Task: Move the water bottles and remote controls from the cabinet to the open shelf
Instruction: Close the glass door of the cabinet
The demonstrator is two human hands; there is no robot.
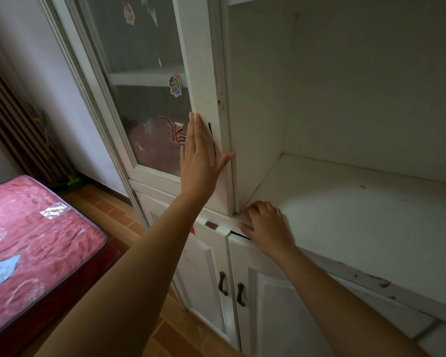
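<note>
Left hand [200, 153]: flat and released, fingers [195, 127] extended and pointing upward, palm pressed against the white frame of the glass door [139, 81] of the cabinet [204, 55], right at its small dark handle [210, 128]. The thumb reaches toward the door's edge.

Right hand [265, 224]: palm down, fingers loosely curled, grasping nothing, resting on the front left corner of the open shelf [345, 207], just beside the foot of the cabinet's upright. The shelf is a white board with a few small dark specks.

Behind the frosted glass, a dark red shape [150, 143] sits on the lower level; it is too blurred to identify. Water bottles and remote controls cannot be made out through the glass, so their position cannot be told. Cartoon stickers [175, 86] are stuck on the pane.

Below the shelf: two white lower doors [268, 305] with dark metal pulls [223, 283], the right-hand one showing a thin dark gap at its top edge.

At left: a bed [36, 228] with a red patterned cover under clear plastic, standing on a brown tiled floor [119, 212].
</note>
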